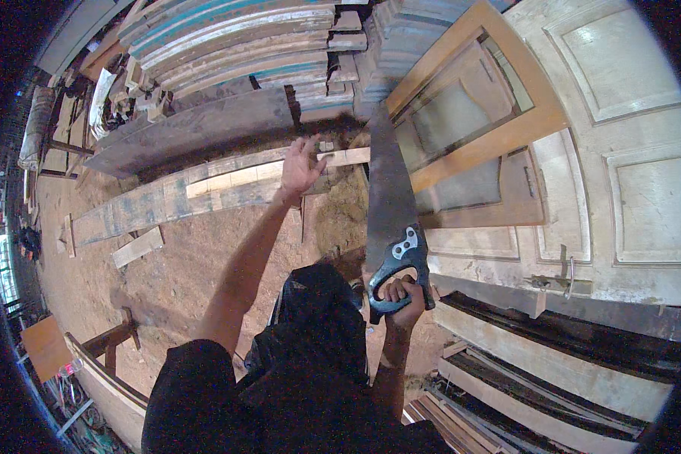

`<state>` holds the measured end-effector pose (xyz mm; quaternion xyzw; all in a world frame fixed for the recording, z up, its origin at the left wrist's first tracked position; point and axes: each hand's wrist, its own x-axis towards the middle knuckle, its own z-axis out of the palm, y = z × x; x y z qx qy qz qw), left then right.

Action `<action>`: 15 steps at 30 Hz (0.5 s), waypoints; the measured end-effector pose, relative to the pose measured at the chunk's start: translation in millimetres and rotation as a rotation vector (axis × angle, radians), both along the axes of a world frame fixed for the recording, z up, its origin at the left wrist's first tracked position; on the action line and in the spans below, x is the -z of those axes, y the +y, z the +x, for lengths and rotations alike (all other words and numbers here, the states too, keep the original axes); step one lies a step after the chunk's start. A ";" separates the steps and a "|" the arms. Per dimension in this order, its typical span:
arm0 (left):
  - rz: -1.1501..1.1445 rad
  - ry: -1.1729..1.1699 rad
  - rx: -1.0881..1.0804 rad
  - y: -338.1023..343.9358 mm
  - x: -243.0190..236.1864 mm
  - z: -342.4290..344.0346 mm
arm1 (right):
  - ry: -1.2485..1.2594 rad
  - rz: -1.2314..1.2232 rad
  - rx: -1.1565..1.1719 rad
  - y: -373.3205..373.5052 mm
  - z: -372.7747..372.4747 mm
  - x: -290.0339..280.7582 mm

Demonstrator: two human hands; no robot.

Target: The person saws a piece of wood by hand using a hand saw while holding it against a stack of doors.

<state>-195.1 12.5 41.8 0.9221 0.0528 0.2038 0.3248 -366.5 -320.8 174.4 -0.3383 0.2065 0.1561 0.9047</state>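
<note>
My right hand is wrapped round the dark handle of a hand saw. The saw's broad blade points up and away from me, raised beside the leaning doors. Stretched forward to the left of the blade, my left hand has its fingers apart and nothing in it. Below and beside that hand, a narrow pale wood strip lies along a long, stained plank. A short piece of pale wood shows between the hand and the blade; I cannot tell whether it joins the strip.
Stacked boards rise at the far left behind a wide dark board. Panelled doors, one an orange-brown glazed door, lean at the right. More timber lies at the near right. An offcut rests on the dirt floor.
</note>
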 end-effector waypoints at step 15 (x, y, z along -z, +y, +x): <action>0.155 0.219 0.152 9.4 -2.3 -1.4 | -0.185 -0.455 -0.033 21.1 3.0 -42.3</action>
